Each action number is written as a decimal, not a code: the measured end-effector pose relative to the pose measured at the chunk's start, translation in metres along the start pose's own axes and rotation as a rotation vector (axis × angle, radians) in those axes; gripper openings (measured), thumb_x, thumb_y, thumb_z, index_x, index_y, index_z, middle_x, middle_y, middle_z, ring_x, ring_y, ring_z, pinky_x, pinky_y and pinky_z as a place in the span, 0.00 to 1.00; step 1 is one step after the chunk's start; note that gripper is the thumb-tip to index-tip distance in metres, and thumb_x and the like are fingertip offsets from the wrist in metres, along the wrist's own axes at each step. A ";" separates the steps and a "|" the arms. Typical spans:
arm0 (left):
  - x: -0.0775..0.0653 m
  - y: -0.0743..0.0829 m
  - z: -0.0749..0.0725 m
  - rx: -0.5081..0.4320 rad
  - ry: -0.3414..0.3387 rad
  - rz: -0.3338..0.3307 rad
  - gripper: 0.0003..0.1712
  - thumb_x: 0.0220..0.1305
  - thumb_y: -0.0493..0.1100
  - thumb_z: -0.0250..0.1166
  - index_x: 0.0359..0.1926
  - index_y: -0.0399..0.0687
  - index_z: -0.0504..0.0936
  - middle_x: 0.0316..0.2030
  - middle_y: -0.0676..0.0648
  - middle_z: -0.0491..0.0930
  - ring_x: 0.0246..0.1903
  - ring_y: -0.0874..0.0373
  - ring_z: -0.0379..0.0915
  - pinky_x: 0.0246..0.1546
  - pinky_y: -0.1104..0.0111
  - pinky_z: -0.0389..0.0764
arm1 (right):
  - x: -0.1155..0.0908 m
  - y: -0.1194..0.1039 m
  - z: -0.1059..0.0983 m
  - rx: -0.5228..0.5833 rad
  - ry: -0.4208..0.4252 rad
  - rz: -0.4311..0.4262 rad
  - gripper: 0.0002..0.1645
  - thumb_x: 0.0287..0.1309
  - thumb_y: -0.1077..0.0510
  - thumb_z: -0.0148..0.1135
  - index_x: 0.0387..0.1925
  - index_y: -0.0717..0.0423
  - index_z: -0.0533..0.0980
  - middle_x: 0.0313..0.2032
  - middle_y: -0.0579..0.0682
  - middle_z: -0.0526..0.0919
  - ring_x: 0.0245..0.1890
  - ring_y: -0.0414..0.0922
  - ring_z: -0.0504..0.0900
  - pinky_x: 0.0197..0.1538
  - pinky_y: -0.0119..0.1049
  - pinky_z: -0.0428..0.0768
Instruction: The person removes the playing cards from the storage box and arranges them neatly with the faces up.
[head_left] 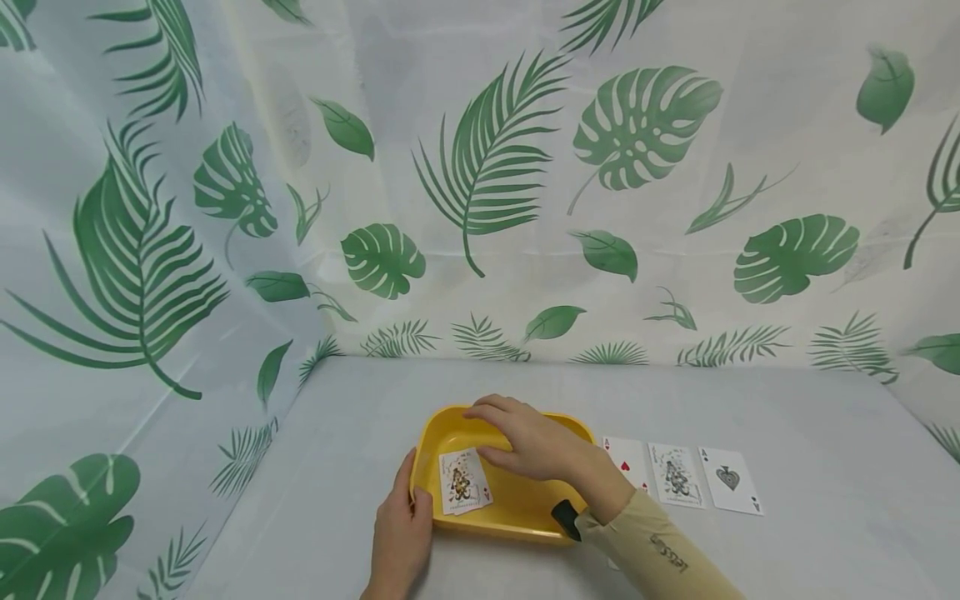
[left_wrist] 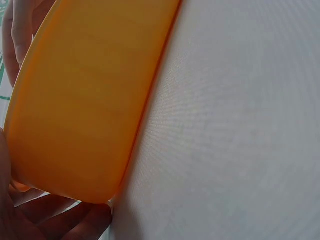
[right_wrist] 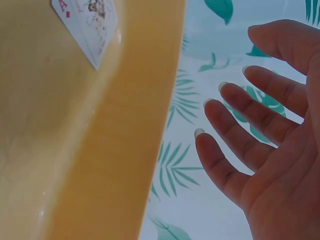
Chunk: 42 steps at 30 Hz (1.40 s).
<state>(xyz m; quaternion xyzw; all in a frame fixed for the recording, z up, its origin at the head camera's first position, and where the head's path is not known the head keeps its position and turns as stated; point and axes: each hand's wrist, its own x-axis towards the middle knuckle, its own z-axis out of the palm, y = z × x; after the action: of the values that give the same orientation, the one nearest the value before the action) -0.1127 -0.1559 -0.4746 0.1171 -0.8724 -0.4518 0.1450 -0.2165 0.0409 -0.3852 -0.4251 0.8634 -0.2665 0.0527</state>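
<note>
A yellow plastic basin (head_left: pixel 517 510) stands on the table. My left hand (head_left: pixel 403 525) grips its near left corner, thumb at the rim; in the left wrist view its fingers (left_wrist: pixel 75 220) curl against the outer wall. Inside, at the left, a joker card (head_left: pixel 459 483) overlaps another card (head_left: pixel 486 493), whose corner reads as a red ace of diamonds in the right wrist view. Over the basin hovers my right hand (head_left: pixel 536 437), palm down, fingers spread and loosely bent. Nothing shows in it, and the right wrist view has its fingers (right_wrist: pixel 245 137) apart from the wall.
Right of the basin, in a row, lie an ace of hearts (head_left: pixel 624 452) partly behind my right forearm, a grey joker (head_left: pixel 677 475) and an ace of spades (head_left: pixel 729 481). A leaf-patterned curtain (head_left: pixel 517 292) hangs behind and at the left. My right sleeve (head_left: pixel 660 546) crosses the front right.
</note>
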 end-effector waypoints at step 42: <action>-0.002 0.001 -0.001 0.026 -0.001 -0.016 0.32 0.68 0.34 0.53 0.73 0.41 0.67 0.56 0.40 0.81 0.32 0.59 0.71 0.36 0.65 0.76 | 0.034 0.002 0.020 -0.128 -0.146 0.047 0.27 0.66 0.52 0.65 0.64 0.54 0.75 0.64 0.53 0.74 0.61 0.51 0.74 0.64 0.48 0.72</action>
<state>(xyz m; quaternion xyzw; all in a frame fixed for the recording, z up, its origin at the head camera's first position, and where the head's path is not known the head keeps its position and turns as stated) -0.1107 -0.1554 -0.4729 0.1258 -0.8773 -0.4417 0.1393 -0.2331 0.0077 -0.3982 -0.4256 0.8822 -0.1776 0.0945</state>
